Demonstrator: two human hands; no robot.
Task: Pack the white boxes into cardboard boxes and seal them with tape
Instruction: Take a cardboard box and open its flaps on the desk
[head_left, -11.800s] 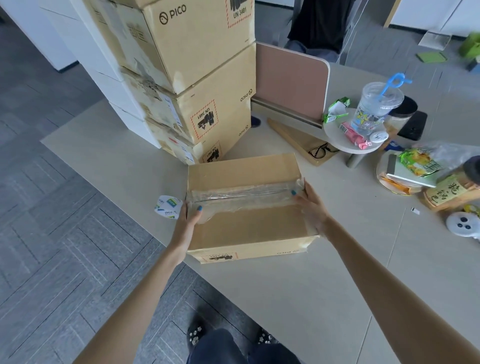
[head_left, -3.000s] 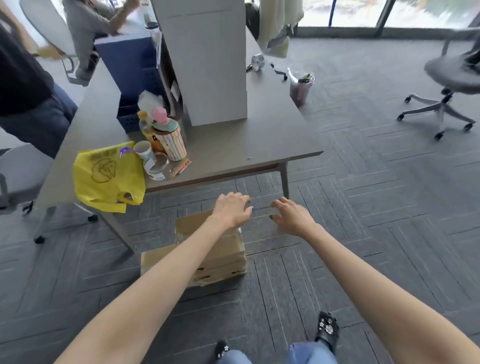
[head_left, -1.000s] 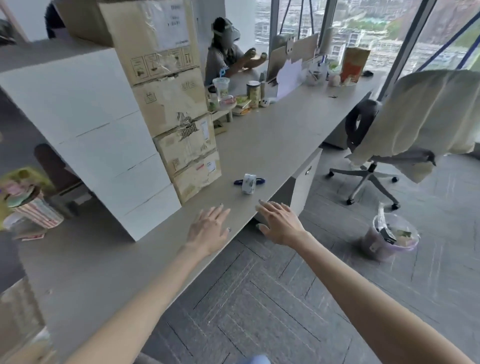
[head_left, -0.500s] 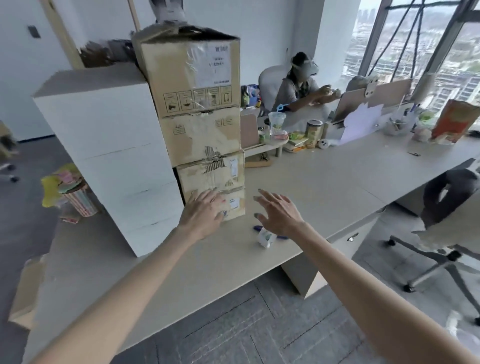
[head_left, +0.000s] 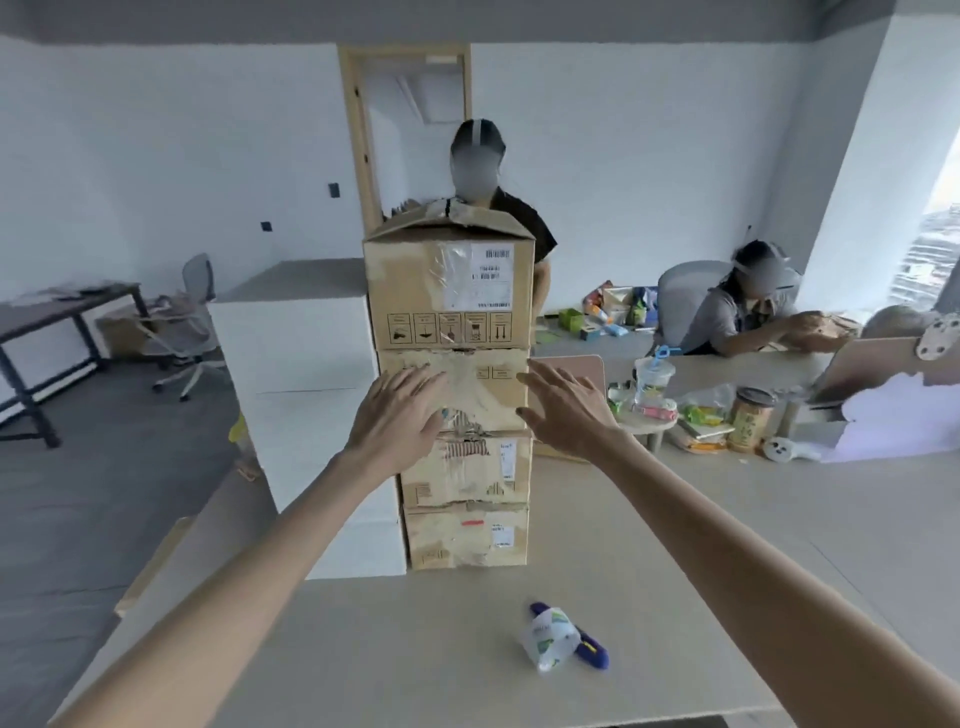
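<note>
My left hand (head_left: 400, 415) and right hand (head_left: 566, 410), open and empty, hovered before the stacked cardboard boxes (head_left: 449, 291) on the counter (head_left: 415, 649), white boxes (head_left: 296, 338) just beside; tugging a middle box risked toppling the stack.

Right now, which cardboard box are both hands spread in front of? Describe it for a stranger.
On the beige table stands a column of four cardboard boxes, right of the stacked white boxes. Take the second box from the top, level with the left hand and right hand. Its front is torn, without the big white label of the box above.
</note>
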